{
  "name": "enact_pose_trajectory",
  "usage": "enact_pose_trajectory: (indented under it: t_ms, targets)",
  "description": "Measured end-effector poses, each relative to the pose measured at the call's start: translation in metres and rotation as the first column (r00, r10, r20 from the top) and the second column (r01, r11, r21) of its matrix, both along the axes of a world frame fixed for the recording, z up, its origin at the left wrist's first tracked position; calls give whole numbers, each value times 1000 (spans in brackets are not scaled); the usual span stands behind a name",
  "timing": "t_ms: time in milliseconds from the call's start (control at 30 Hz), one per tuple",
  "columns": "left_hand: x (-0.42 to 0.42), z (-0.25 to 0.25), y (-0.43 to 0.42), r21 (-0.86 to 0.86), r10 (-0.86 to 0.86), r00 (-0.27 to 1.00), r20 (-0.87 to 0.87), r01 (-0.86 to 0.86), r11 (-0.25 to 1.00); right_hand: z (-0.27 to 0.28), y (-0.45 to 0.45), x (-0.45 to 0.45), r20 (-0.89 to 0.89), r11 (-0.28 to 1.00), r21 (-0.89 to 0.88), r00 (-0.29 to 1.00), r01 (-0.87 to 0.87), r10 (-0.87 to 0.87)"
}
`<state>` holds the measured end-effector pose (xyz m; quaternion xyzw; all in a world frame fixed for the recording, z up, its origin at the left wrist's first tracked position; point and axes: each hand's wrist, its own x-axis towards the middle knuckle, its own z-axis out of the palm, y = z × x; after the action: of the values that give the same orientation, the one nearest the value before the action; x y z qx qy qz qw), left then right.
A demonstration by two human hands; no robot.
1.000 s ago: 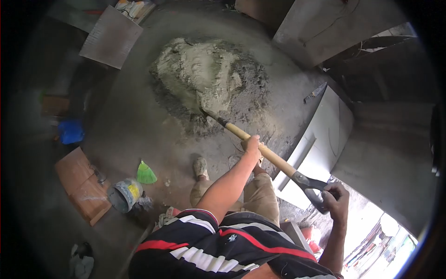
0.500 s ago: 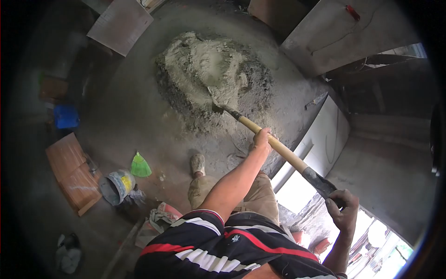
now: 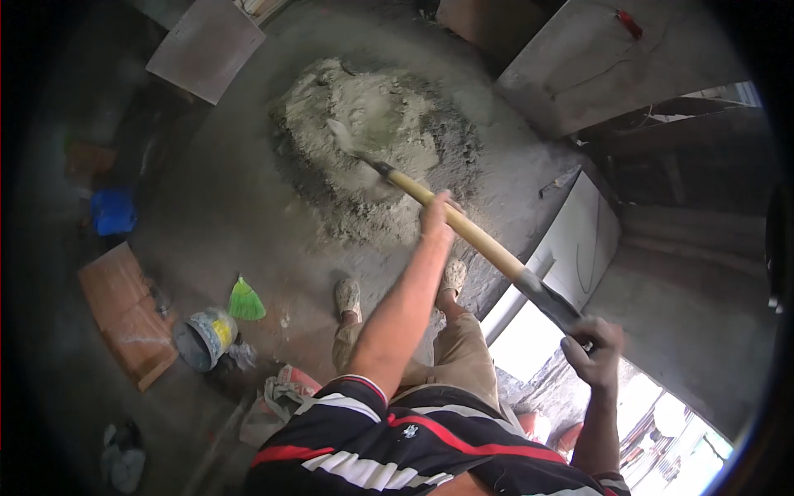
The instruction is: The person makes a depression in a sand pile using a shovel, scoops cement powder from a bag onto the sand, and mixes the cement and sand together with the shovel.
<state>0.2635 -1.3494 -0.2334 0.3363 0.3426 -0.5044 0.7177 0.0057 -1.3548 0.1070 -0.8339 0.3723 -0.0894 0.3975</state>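
Observation:
A shovel (image 3: 484, 240) with a wooden shaft and a dark grip slants across the middle of the view. My left hand (image 3: 440, 217) is wrapped round the shaft partway down. At the upper end, my right hand (image 3: 595, 350) is closed on the dark handle. The pale blade lies over a grey-beige heap of powdery mix (image 3: 376, 107) on the floor, near the heap's centre. Motion blurs the blade slightly.
A bucket (image 3: 204, 337) and a green brush head (image 3: 246, 300) stand left of my feet, beside brown boards (image 3: 128, 318). A blue object (image 3: 112, 212) lies further left. Pale panels (image 3: 566, 248) lean at the right.
The shovel blade has shifted up and left over the heap. Both hands have moved slightly left with the shaft, still gripping it. The right foot now shows.

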Motion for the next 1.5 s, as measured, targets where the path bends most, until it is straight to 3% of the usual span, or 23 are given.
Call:
enact_pose_trajectory:
  t_ms: [33, 67, 100, 133, 267, 367, 433, 467, 533, 567, 600, 667, 700, 833, 967, 1067, 1133, 1167, 1200, 1267, 1300, 1367, 1500]
  targets:
    - [21, -5, -3, -12, 51, 998, 29, -51, 999, -15, -6, 13, 14, 999, 25, 1000, 24, -24]
    - [44, -3, -3, 3, -4, 994, 108, 4, 1000, -37, -8, 26, 83, 987, 121, 989, 108, -119]
    - [67, -1, -4, 25, -59, 980, 188, 55, 998, -45, -12, 51, 31, 981, 124, 987, 150, -155]
    - [87, -12, -8, 24, -61, 978, 198, 58, 998, -69, -16, 65, 36, 912, 326, 961, 247, -273]
    - [136, -63, -32, 46, -137, 935, 327, 129, 991, -131, -29, 137, 82, 880, 371, 934, 295, -347]
    - [151, -77, -67, 100, -235, 891, 389, 212, 972, -157, -51, 160, 146, 799, 435, 844, 415, -517]
    - [141, -66, -91, 168, -284, 878, 386, 236, 957, -154, -76, 157, 135, 729, 512, 795, 455, -591]
    - [131, -71, -101, 170, -288, 878, 382, 240, 956, -154, -85, 152, 163, 756, 471, 797, 455, -581]
    - [112, -82, -115, 184, -219, 852, 475, 148, 972, -156, -95, 134, 113, 714, 495, 779, 494, -617]
    - [109, -114, -117, 143, -310, 821, 479, 276, 951, -173, -98, 120, 152, 708, 498, 753, 501, -640]
    - [98, -116, -119, 146, -316, 820, 478, 281, 949, -178, -98, 110, 150, 704, 500, 750, 505, -645]
    - [71, -118, -125, 379, -409, 692, 595, 207, 902, -180, -94, 91, 104, 515, 676, 623, 527, -775]
    - [63, -122, -122, 362, -485, 693, 533, 332, 871, -184, -90, 81, 102, 518, 660, 618, 544, -779]
    - [4, -130, -101, 507, -548, 658, 516, 281, 815, -170, -65, 32, 16, 425, 684, 570, 594, -822]
    - [-42, -71, -69, 418, -471, 761, 446, 288, 862, -136, -31, -28, -70, 246, 781, 472, 574, -879]
    - [-59, -72, -56, 436, -480, 792, 378, 305, 847, -107, -4, -66, -151, 163, 780, 435, 604, -888]
    - [-83, -74, -42, 450, -523, 807, 274, 373, 811, -92, 8, -84, -139, 186, 748, 424, 637, -895]
    - [-103, -114, -35, 505, -510, 795, 329, 308, 806, -84, 12, -93, -138, 231, 711, 453, 665, -881]
    - [-118, -111, -32, 507, -511, 793, 332, 307, 806, -76, 13, -102, -138, 276, 672, 483, 687, -865]
    - [-142, -94, -27, 372, -368, 905, 213, 273, 887, -56, 9, -118, -125, 354, 605, 524, 713, -843]
    - [-149, -74, -29, 372, -370, 904, 214, 274, 887, -45, 5, -125, -114, 438, 532, 574, 725, -811]
    - [-159, -29, -36, 279, -264, 964, 20, 248, 928, -19, -3, -124, -80, 596, 406, 677, 693, -732]
    - [-159, 1, -47, 138, -231, 971, -55, 236, 962, 11, -14, -118, -75, 782, 236, 813, 577, -578]
